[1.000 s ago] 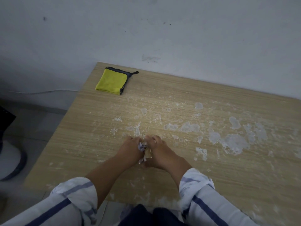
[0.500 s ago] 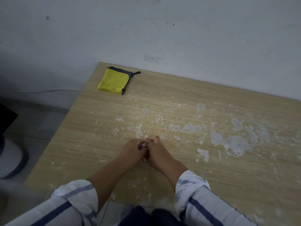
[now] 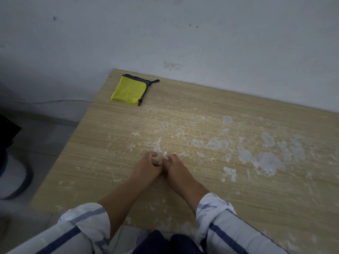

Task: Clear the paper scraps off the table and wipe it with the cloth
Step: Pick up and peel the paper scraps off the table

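The paper scrap (image 3: pixel 168 158) is almost out of sight now. A second ago a crumpled white piece stuck out plainly between the two hands, half a second ago only a small bit of it showed, and now just a greyish fleck peeks out at the fingertips of the right hand (image 3: pixel 177 170). The left hand (image 3: pixel 146 168) is pressed knuckle to knuckle against the right, and the fingers of both are curled tight around the wad. How much of it sits in which hand cannot be told. Both hands rest low on the worktop (image 3: pixel 102 143), near its front middle.

My reading is that the scrap has been squeezed into a small ball and is ready to be carried off. I can pick out no other loose paper on the worktop, though pieces that small would be hard to tell from the marks, so the clearing looks close to done.

Around the hands and out to the right, the wood is covered in white smears (image 3: pixel 264 162) and flecks, which look dried on rather than loose. These are what the wiping will have to deal with. The cloth (image 3: pixel 129 89), yellow with a dark edge, lies folded and untouched at the far left corner, well apart from the hands and close to the wall (image 3: pixel 201 33). Wiping has not begun.
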Demonstrator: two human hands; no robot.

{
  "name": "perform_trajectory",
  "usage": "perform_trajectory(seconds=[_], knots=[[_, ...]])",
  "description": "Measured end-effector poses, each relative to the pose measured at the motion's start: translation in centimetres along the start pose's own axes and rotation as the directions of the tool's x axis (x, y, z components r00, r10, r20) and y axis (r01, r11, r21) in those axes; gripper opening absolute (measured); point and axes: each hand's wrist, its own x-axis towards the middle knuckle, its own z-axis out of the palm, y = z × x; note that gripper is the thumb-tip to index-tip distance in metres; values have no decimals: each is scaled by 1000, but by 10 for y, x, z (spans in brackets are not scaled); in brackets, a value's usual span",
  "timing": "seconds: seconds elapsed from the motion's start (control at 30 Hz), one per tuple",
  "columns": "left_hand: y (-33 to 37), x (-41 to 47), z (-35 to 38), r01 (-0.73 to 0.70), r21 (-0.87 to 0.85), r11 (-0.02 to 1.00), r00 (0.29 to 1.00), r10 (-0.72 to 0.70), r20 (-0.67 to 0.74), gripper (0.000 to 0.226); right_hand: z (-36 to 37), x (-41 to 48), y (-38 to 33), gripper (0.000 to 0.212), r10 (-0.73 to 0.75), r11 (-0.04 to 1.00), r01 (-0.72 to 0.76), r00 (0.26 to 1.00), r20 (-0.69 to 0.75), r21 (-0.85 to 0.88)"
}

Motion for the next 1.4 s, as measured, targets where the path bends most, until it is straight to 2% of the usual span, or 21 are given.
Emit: perform_trajectory(seconds=[0.13,0.23,0.3,0.53,0.73,0.87,0.97,1.13,1.27,1.4], knots=[[-3,-1,-3,-63,105,993,997,56,62,39,-1,2,2,27,-19,999,19,1000,-6,-50],[-1,-1,-1,-81,202,976,997,81,9,14,1,1,1,28,-52,997,52,999,-12,-53],[0,0,0,-49,237,970,998,58,-30,8,1,1,2,29,-82,993,81,996,-14,-90],[6,8,0,35,261,965,998,-22,-52,11,5,-4,0,37,-180,970,174,983,-23,-169],[1,-1,-4,43,54,998,998,-40,-43,6,7,0,1,29,-183,970,175,983,-31,-170],[1,-2,-5,-60,156,986,998,64,-26,5,5,1,1,27,-156,978,150,987,-34,-144],[0,-2,-4,-85,187,979,996,91,-20,7,5,1,0,24,-129,987,122,990,-61,-101],[3,-2,3,-84,241,967,992,104,-74,14,4,-1,-2,47,-96,993,94,995,-29,-65],[8,2,4,-25,192,981,991,50,-124,13,2,1,-4,24,-102,990,100,995,-22,-97],[9,4,4,-28,211,977,994,51,-101,11,-3,9,-6,18,-40,999,40,998,-45,-5]])
